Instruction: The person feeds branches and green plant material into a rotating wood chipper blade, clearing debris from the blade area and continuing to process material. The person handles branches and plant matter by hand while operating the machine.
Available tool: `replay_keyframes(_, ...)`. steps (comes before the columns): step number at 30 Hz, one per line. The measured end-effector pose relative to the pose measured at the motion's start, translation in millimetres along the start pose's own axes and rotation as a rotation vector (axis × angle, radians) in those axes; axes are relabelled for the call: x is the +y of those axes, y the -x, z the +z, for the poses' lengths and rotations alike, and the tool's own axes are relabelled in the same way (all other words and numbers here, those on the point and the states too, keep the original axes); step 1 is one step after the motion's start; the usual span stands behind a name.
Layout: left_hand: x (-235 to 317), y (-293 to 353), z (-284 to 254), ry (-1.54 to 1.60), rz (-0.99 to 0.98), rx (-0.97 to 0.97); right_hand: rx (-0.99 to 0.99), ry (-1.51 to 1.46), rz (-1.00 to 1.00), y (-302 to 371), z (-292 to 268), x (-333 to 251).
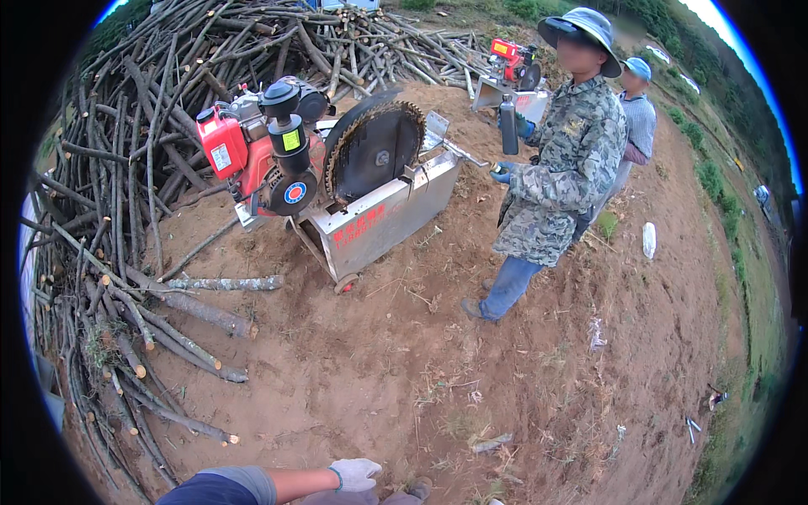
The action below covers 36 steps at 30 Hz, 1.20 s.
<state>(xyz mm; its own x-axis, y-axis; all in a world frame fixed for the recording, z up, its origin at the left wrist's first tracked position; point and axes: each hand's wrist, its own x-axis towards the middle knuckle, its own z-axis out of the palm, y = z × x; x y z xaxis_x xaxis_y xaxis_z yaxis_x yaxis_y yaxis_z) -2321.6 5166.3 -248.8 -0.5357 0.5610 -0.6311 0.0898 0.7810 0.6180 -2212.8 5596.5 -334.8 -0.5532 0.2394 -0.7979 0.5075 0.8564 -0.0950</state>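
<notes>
My left hand [355,474], in a white knit glove, hangs at the lower edge in front of my legs. Its fingers look loosely curled, with nothing visible in them. The brown dirt ground [353,404] lies beneath it, and a shoe [420,486] shows just beside it. My right hand is outside the picture. Ahead stands a saw machine with a large toothed circular blade [374,151], a red engine [278,160] and a metal frame [383,219]. My hand is well apart from it.
Cut branches [109,185] are heaped at left and behind; several logs [210,311] reach toward me. A person in camouflage [564,160] holds a dark bottle [508,124] right of the saw. Another person [638,122] and a second red-engined machine [513,76] stand farther back.
</notes>
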Motion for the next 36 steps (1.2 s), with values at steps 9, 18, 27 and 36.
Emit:
replay_keyframes(9,184,-101,-96,-0.175,0.367,0.04,0.094,-0.16,-0.714,11,-178,-136)
replay_keyframes(18,175,-124,-110,0.404,0.367,0.354,0.35,-1.108,-0.93,-19,-267,-253)
replay_keyframes(27,100,-151,-190,1.754,0.369,0.719,0.357,-0.358,-0.904,-1,-331,-358)
replay_keyframes(36,-25,-225,-331,0.71,-0.095,0.589,-0.166,-1.102,-0.757,-124,-322,-547)
